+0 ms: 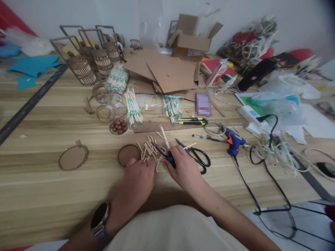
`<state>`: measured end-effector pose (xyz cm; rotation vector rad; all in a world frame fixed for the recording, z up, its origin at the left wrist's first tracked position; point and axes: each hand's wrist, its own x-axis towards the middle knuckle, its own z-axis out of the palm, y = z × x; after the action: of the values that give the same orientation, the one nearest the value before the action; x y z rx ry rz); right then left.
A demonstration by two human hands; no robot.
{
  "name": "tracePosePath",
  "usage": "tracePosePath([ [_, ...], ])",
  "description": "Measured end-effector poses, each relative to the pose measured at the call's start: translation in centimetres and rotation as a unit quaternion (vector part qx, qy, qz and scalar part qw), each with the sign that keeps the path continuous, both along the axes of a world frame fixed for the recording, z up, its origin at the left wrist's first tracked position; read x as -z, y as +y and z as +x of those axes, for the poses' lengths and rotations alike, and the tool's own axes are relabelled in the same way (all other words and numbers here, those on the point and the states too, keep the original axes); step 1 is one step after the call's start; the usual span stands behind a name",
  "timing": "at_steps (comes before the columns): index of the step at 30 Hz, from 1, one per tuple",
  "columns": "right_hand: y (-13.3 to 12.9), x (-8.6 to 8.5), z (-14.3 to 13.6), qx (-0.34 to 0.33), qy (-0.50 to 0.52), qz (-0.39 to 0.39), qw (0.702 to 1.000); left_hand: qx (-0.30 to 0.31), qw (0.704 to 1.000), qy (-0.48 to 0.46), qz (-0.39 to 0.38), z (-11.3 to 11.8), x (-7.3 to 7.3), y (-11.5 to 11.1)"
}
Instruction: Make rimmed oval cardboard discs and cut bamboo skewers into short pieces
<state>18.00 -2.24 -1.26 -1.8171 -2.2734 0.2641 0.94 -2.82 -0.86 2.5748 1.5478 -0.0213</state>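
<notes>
My right hand (183, 165) is wrapped round the pliers (162, 150), whose dark jaws point left over a pile of short cut wooden sticks (149, 148). My left hand (140, 177), fingers curled down and pressed together, is at the near edge of that pile; its fingertips are partly hidden, so what they pinch cannot be made out. Just behind it lies a round cardboard disc with a dark notched rim (128, 155). A similar cardboard disc (73, 158) rests farther left. Black-handled scissors (201, 160) lie beside my right hand, partly covered by it.
Behind the pile are a bowl of brown balls (119, 126), bundled sticks (133, 106), a utility knife (192, 121) and a tape roll (214, 128). A blue glue gun (235, 141) with its cord lies right. Lantern-like models (82, 69) and a cardboard box (192, 43) stand at the back.
</notes>
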Motion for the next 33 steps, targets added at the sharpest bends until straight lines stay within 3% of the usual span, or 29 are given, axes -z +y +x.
tracePosePath([
  [11,0.4,-0.3,-1.2,0.035,-0.047,-0.033,0.998,-0.044,0.999,0.005,0.018,0.1,0.1,0.0],
  [18,0.6,-0.4,-2.0,0.046,-0.066,-0.031,0.996,-0.071,0.997,0.005,-0.034,0.6,-0.1,0.5],
  [21,1.2,-0.8,-0.8,0.008,-0.008,-0.041,0.999,-0.040,0.995,-0.014,-0.086,-0.4,-0.7,1.2],
  [23,1.5,-1.5,0.7,-0.071,0.073,-0.072,0.992,0.021,0.990,-0.059,-0.127,-1.7,-1.3,1.6],
  [24,1.6,-1.9,1.5,-0.120,0.117,-0.093,0.981,0.058,0.981,-0.095,-0.157,-2.4,-1.6,1.6],
  [26,1.7,-2.7,2.7,-0.197,0.194,-0.133,0.952,0.120,0.935,-0.219,-0.250,-3.5,-1.9,1.7],
  [27,1.6,-3.1,3.0,-0.211,0.222,-0.148,0.940,0.111,0.910,-0.278,-0.288,-3.7,-2.0,1.7],
  [31,1.0,-3.9,2.8,-0.154,0.249,-0.175,0.940,-0.094,0.822,-0.443,-0.344,-2.9,-1.1,1.8],
  [33,0.9,-3.9,2.2,-0.136,0.240,-0.176,0.945,-0.146,0.776,-0.486,-0.374,-1.9,-0.6,1.9],
])
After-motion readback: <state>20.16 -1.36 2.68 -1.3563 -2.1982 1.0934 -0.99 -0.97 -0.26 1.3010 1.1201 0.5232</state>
